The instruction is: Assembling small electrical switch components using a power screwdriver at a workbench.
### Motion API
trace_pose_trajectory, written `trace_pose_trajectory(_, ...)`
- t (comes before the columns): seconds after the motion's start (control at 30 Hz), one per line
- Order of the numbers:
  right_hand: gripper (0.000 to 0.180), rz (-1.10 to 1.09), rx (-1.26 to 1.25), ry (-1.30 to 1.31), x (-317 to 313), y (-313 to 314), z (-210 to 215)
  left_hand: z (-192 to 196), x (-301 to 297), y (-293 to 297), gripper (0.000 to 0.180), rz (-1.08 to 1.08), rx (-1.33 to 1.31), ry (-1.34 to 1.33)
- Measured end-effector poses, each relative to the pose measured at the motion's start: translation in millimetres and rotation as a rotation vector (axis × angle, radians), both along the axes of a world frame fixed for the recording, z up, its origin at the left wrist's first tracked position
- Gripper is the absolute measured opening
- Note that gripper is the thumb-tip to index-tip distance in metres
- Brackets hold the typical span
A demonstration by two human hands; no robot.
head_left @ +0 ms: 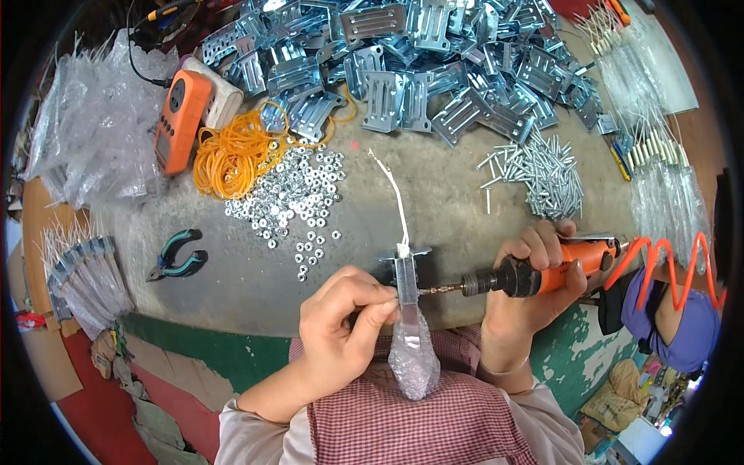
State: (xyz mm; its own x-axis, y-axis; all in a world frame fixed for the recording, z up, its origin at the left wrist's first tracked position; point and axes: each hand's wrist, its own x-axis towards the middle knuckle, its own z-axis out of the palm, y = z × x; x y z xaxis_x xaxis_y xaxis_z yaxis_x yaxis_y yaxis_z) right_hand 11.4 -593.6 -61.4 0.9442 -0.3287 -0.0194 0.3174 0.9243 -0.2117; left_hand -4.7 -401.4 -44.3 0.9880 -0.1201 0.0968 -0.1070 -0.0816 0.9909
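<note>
My left hand (341,322) pinches the left side of a narrow metal part (406,280) at the table's near edge. Any small piece between those fingertips is hidden. Bubble wrap (416,360) covers the part's lower end, which hangs in front of my checked apron. A white wire (397,194) runs from its top across the tabletop. In my right hand (531,256), closed around its body, lies an orange and black air screwdriver (562,267). It is held level, and its bit (442,289) points left and meets the part's right side.
Metal brackets (384,101) are heaped at the back. Before them lie washer-like nuts (283,194), orange rubber bands (232,159) and screws (554,178). Pliers (180,256) and an orange meter (184,116) are left. A red coiled hose (674,267) trails right. Bubble-wrapped parts (89,283) flank the table.
</note>
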Motion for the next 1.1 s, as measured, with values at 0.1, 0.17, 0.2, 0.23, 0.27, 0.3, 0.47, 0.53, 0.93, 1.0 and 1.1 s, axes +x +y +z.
trace_pose_trajectory(0.1,0.037,-0.003,-0.053,0.079,-1.9,-0.6,2.2,2.5,-2.8,2.8,0.012,0.001,-0.014,0.066)
trace_pose_trajectory(0.17,0.038,0.038,0.011,0.111,-2.1,-0.4,5.1,5.5,-5.3,2.9,0.020,-0.019,-0.017,0.110)
trace_pose_trajectory(0.2,0.038,0.035,0.010,0.107,-2.7,0.3,6.9,7.0,-8.0,1.1,0.030,-0.028,-0.045,0.147)
trace_pose_trajectory(0.23,0.038,0.034,-0.021,0.110,-3.1,1.8,9.1,8.2,-10.3,0.1,0.041,-0.037,-0.074,0.185)
trace_pose_trajectory(0.27,0.037,0.033,-0.053,0.114,-3.8,2.5,11.5,8.9,-11.9,1.1,0.041,-0.041,-0.075,0.182)
trace_pose_trajectory(0.3,0.037,0.027,-0.054,0.110,-4.3,2.0,14.6,9.7,-12.7,3.0,0.047,-0.059,-0.062,0.244)
trace_pose_trajectory(0.47,0.036,-0.052,-0.184,0.163,-6.5,-7.3,18.6,5.4,-21.2,6.3,0.056,-0.068,-0.115,0.303)
trace_pose_trajectory(0.53,0.036,-0.070,-0.239,0.190,-10.3,-8.4,15.5,4.4,-23.0,7.2,0.061,-0.080,-0.116,0.343)
trace_pose_trajectory(0.93,0.037,-0.033,-0.257,0.264,-12.5,3.0,9.3,10.6,-23.1,9.7,0.062,-0.103,-0.077,0.420)
trace_pose_trajectory(1.0,0.040,-0.050,-0.319,0.356,-11.9,5.4,10.2,10.4,-22.8,10.2,0.062,-0.107,-0.079,0.420)
trace_pose_trajectory(1.1,0.039,-0.055,-0.340,0.344,-10.6,3.4,9.0,9.0,-21.7,10.2,0.061,-0.117,-0.090,0.432)
